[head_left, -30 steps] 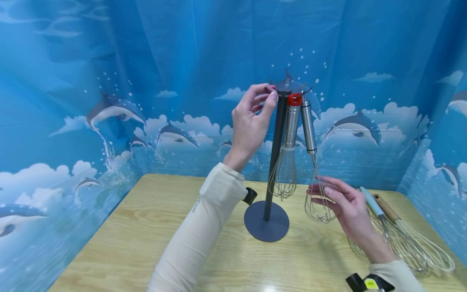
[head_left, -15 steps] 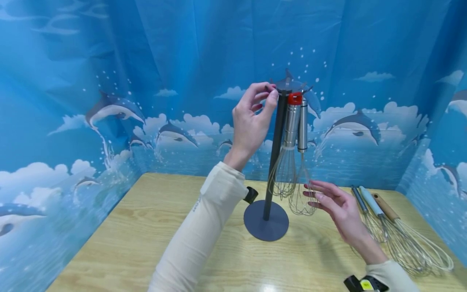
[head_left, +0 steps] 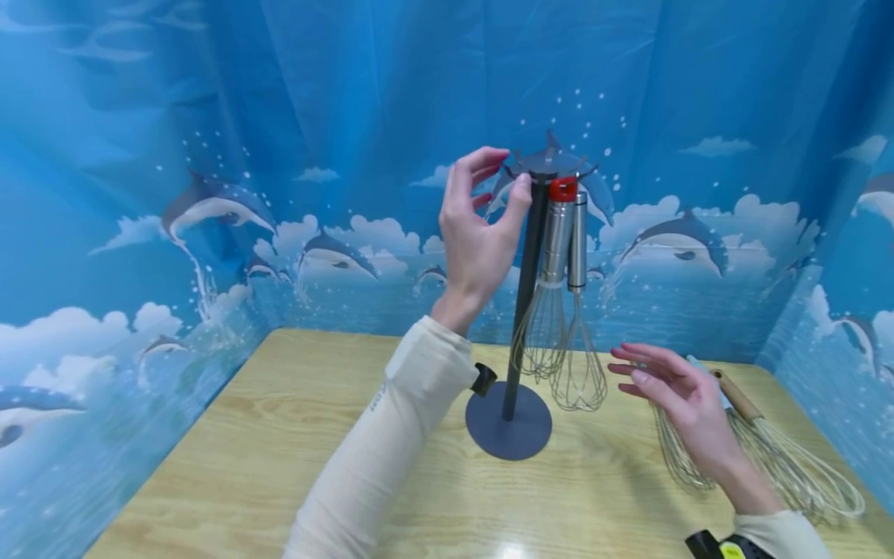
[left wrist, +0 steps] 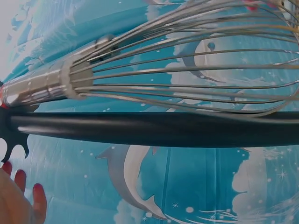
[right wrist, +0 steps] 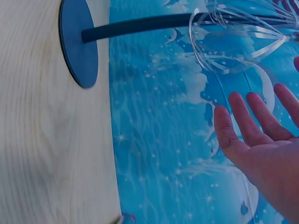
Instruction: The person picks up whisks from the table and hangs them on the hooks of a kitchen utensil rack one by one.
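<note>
A dark grey hook stand (head_left: pixel 525 310) rises from its round base (head_left: pixel 508 435) on the table. From its top hang a whisk with a red cap on its steel handle (head_left: pixel 556 241) and a slimmer all-steel whisk (head_left: pixel 577 244). My left hand (head_left: pixel 482 233) is raised at the left of the hooks, thumb and fingers spread apart and holding nothing. The left wrist view has its fingertips (left wrist: pixel 39 192) just off the black hooks (left wrist: pixel 14 140). To the right of the hanging whisks, my right hand (head_left: pixel 684 404) is in the air, palm inward, fingers loosely extended, away from the wires.
At the table's right lie several more whisks, among them one with a wooden handle (head_left: pixel 739 394) and one with a light blue handle (head_left: pixel 723 397), partly behind my right hand. The wooden table (head_left: pixel 314 404) is backed by a blue dolphin-print curtain (head_left: pixel 419 78).
The all-steel whisk swung left and now hangs straight beside the red-capped one. My right hand drew away from its wires to the right. My left fingers let go of the stand's hook.
</note>
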A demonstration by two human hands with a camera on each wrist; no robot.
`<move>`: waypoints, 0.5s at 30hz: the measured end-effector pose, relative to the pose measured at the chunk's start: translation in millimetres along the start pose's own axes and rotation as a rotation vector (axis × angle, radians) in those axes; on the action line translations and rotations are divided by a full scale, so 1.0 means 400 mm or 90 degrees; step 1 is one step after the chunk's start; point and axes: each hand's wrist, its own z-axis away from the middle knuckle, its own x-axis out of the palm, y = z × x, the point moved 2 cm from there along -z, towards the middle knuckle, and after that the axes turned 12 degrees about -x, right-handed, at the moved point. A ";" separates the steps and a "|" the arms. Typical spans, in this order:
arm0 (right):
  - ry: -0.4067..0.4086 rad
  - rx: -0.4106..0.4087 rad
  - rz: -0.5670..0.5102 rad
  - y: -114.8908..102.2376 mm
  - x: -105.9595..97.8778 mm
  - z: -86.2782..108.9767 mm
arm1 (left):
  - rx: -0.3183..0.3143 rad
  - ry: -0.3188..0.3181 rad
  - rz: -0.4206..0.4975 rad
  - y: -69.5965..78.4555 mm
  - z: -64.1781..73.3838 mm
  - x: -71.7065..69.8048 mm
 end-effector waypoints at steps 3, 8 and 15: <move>-0.003 -0.009 -0.003 -0.008 -0.022 0.009 | 0.035 0.029 -0.015 0.002 0.003 0.001; 0.005 -0.017 0.002 -0.016 -0.058 0.028 | 0.103 0.061 -0.021 0.008 0.007 0.003; 0.011 -0.002 0.264 -0.013 -0.093 0.066 | 0.218 0.077 -0.050 0.014 0.014 0.007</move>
